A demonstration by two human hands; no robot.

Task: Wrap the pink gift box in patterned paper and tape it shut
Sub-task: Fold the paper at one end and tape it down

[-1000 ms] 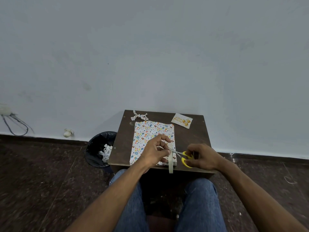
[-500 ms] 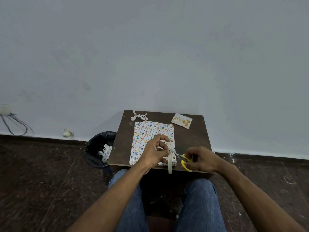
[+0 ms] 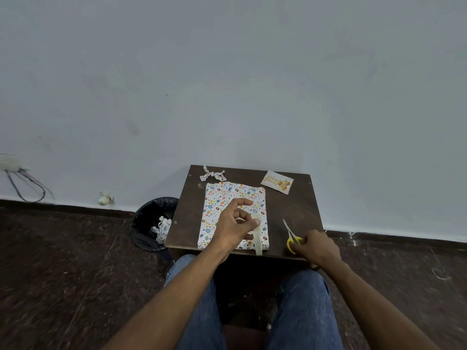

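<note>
Now left hand point(image 3: 233, 224) pinches glossy tape strip point(image 3: 257, 236); right hand point(image 3: 317, 247) grips yellow-handled scissors point(image 3: 292, 237)

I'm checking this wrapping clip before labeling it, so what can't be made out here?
Head view only:
- Pink box: fully covered by the patterned paper.
- Tape strip: its upper end is hidden by the left hand.
- Scissors: handles partly hidden by the right hand.
- Card: lettering too small.
</note>
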